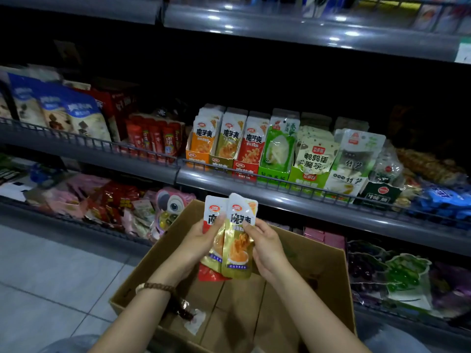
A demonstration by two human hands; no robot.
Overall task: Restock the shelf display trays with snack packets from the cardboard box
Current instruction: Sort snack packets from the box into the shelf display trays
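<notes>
Nearest: both forearms reach in from the bottom edge, bead bracelet [155, 286] on the left wrist. Under them is the open cardboard box [326, 263], flaps up, floor mostly bare. One loose dark-red packet [190, 317] lies near its left wall. Above the box, left hand [201, 240] grips a small fan of snack packets [237, 240] from the left side, fingers curled behind, thumb on the front. Right hand [267, 248] pinches the right edge of the front gold-green packet in the same bunch. At least one red packet [212, 275] shows at the back of the fan; exact count unclear. Packets are upright, white tops up, clear of the box and not touching the shelf. Beyond, on the middle shelf behind a wire rail [280, 186], three matching display trays side by side: orange tray [196, 156], gold-green tray [220, 161], red tray [244, 165], each with packets standing in it. To their right are green and white trays of other snacks, to their left red tubes and blue-white bags. Lower shelf holds mixed bags. Top shelf is dark and blurred. Grey tiled floor [51, 276] on the left.
</notes>
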